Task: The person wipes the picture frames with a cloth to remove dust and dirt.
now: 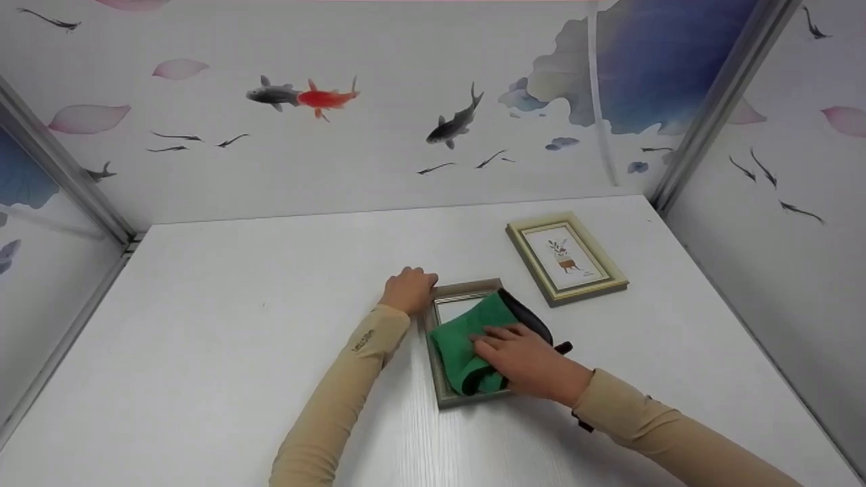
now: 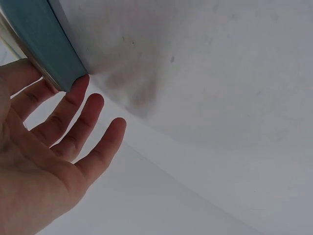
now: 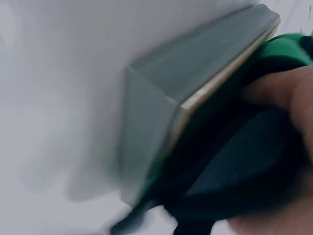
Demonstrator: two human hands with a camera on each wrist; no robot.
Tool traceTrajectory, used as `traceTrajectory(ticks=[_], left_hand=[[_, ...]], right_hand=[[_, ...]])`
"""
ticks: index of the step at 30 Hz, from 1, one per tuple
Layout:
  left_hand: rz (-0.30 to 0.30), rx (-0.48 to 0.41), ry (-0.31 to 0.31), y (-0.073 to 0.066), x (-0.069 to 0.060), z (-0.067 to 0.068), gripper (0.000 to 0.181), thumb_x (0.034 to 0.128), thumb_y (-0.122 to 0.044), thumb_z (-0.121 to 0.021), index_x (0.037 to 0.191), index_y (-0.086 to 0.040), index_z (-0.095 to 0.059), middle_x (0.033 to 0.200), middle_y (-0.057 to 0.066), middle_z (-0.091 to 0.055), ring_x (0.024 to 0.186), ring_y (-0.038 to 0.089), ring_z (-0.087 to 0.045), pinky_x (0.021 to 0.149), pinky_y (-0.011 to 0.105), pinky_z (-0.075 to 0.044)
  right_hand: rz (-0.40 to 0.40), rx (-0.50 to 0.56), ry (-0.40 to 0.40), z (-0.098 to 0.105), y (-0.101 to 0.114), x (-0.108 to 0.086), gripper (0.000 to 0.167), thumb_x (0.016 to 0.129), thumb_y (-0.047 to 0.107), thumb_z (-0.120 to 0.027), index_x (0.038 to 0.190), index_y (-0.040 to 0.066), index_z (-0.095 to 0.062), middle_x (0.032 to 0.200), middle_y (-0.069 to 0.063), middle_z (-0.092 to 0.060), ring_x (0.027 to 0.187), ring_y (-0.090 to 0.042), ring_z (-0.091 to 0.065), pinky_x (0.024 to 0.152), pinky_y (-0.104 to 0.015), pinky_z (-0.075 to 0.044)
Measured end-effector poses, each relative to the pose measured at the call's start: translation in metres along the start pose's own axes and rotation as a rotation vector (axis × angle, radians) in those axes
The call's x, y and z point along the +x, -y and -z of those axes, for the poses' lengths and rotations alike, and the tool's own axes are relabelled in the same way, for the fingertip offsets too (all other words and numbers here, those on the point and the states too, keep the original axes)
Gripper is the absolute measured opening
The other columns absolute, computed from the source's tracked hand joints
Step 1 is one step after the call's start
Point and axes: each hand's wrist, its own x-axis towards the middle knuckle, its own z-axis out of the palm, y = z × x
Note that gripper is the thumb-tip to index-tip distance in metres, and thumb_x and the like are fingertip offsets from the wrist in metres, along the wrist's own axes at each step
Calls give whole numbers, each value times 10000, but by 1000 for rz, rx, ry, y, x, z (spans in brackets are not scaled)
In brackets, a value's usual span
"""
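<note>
A picture frame (image 1: pixel 467 287) with a greyish rim lies face up on the white table. At its far left corner is my left hand (image 1: pixel 408 291); the left wrist view shows the thumb and first fingers pinching the blue-grey edge of the frame (image 2: pixel 46 41), the other fingers spread. A green cloth (image 1: pixel 467 338) with black trim and a dark strap covers most of the frame's face. My right hand (image 1: pixel 528 358) holds this cloth against the frame. In the right wrist view the cloth's dark underside (image 3: pixel 239 156) overhangs the frame's corner, somewhat blurred.
A second picture frame (image 1: pixel 616 284), pale yellow-green around a small plant print, lies farther back on the right. White panels with painted fish and petals enclose the table (image 1: pixel 203 338) at the back and both sides, joined by metal posts (image 1: pixel 724 108).
</note>
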Motion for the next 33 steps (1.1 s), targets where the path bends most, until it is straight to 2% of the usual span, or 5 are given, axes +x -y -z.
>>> traceTrajectory(ticks=[9,14,19,24,33], left_hand=[[4,-2,25,0,0,-3,196,975,-191,-573,1083,-82,-695,971,115,-660,939,290,-605,789,477,-507],[-13,-6,3,1,1,-4,189,970,-188,-580,1054,-72,-702,947,121,-665,919,296,-616,770,477,-512],[-33,8,-10,3,0,-7,193,968,-226,-599,1017,-71,-702,912,108,-662,876,275,-626,723,450,-530],[-49,6,-20,3,0,-7,184,967,-213,-600,1013,-68,-703,911,108,-660,866,270,-626,719,438,-532],[-42,2,-23,3,2,-3,175,960,-187,-610,1021,-57,-711,915,120,-646,883,277,-616,739,439,-527]], right_hand=[[-156,-244,-45,3,21,-5,535,678,289,-873,986,6,-538,984,-191,-647,992,-432,-608,788,-512,-505],[-113,-92,2,1,24,4,549,695,272,-879,1011,18,-509,999,-190,-629,967,-385,-627,729,-472,-531],[-44,186,26,-6,18,11,553,766,80,-805,1204,41,-469,1222,-187,-600,1162,-403,-543,925,-489,-461],[48,423,35,-11,12,9,565,903,144,-691,1403,123,-429,1397,-151,-499,1300,-385,-419,1030,-495,-364],[179,383,70,-1,6,1,606,830,39,-746,1377,138,-504,1415,-110,-492,1322,-334,-412,1048,-497,-340]])
